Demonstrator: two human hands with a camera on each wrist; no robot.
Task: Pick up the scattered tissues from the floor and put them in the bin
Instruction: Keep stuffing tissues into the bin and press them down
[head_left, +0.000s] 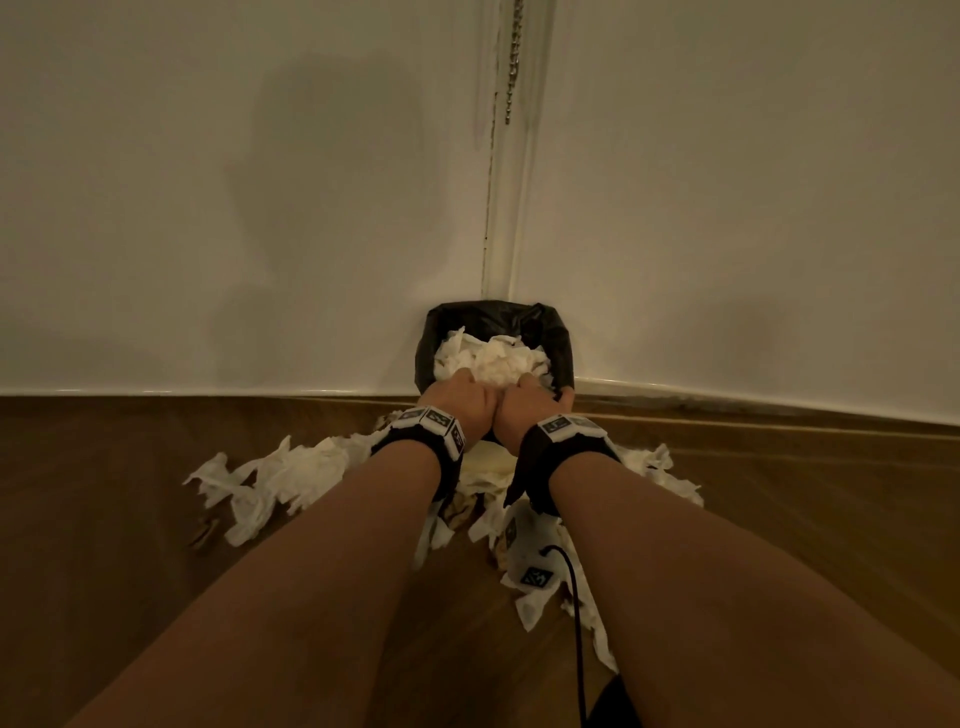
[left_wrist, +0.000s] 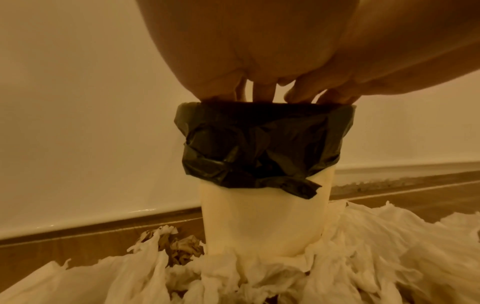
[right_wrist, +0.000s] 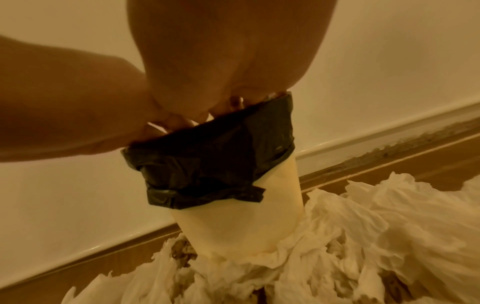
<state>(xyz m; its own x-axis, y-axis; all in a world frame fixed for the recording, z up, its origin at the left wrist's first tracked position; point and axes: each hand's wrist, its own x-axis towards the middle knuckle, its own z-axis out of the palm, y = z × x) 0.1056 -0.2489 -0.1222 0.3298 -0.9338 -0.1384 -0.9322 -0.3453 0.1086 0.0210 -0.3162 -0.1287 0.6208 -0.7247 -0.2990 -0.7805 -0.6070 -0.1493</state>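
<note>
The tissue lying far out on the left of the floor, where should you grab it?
Probably pinch that tissue at its bunched, raised middle, coming straight down from above with the left hand. Its edges lie thin and ragged on the wooden floor, so they would likely tear or slip.

Both forearms are bare, with no sleeves. Each wrist carries a black strap: the left wristband and the right wristband, topped with white blocks bearing black square markers. A thin black cable trails at lower centre.
</note>
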